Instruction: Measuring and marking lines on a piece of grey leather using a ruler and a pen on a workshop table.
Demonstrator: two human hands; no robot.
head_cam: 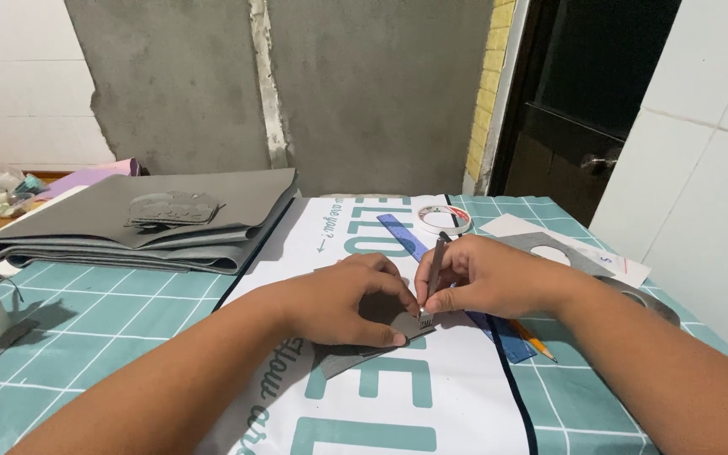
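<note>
My left hand (343, 302) lies flat with the fingers pressed down on a small grey piece of material (362, 337), pinning it to the white printed sheet (431, 388) that covers the middle of the table (86, 337). My right hand (486, 278) is closed around a slim metal cutting tool (433, 274), gripped like a pen; its long axis runs nearly upright, leaning slightly toward the far edge, with the tip pointing down onto the grey piece just beside my left fingertips. The grey piece has its long axis running from the near left to the far right, and most of it is hidden under my palm. A blue ruler (406, 236) lies under my right hand, angled from the far left toward the near right edge, and a yellow pencil (532, 339) lies just beside its near end. At the far edge sits 1 roll of tape (446, 218); grey cut-out templates (549, 251) lie near the right edge. A folded stack of grey fabric (145, 223) fills the far left corner. Open room lies on the near left of the checked teal cloth.
</note>
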